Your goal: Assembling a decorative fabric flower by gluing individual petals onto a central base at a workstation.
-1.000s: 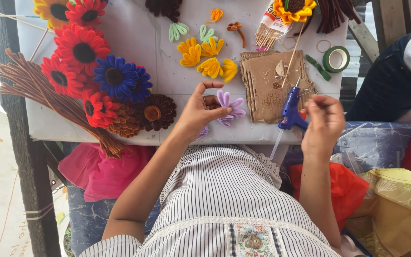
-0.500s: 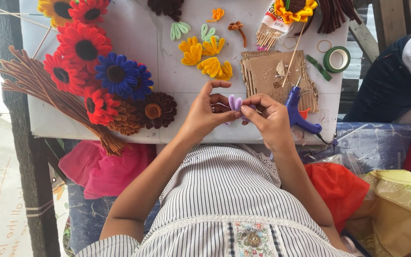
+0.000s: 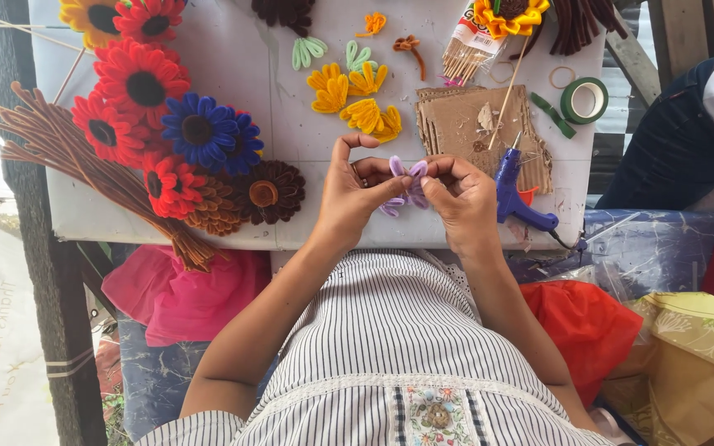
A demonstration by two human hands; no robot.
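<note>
Purple pipe-cleaner flower (image 3: 406, 186) at centre frame, pinched between left hand (image 3: 357, 194) and right hand (image 3: 463, 198), both closed on its petals, above white table (image 3: 241, 74). Blue glue gun (image 3: 516, 194) lies just right; green tape roll (image 3: 584, 100) sits upper right.

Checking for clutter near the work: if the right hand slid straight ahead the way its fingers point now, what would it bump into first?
The right hand points leftward, fingertips on the purple pipe-cleaner flower. Straight on, it meets that flower, then almost immediately the left hand gripping it from the other side.
</note>
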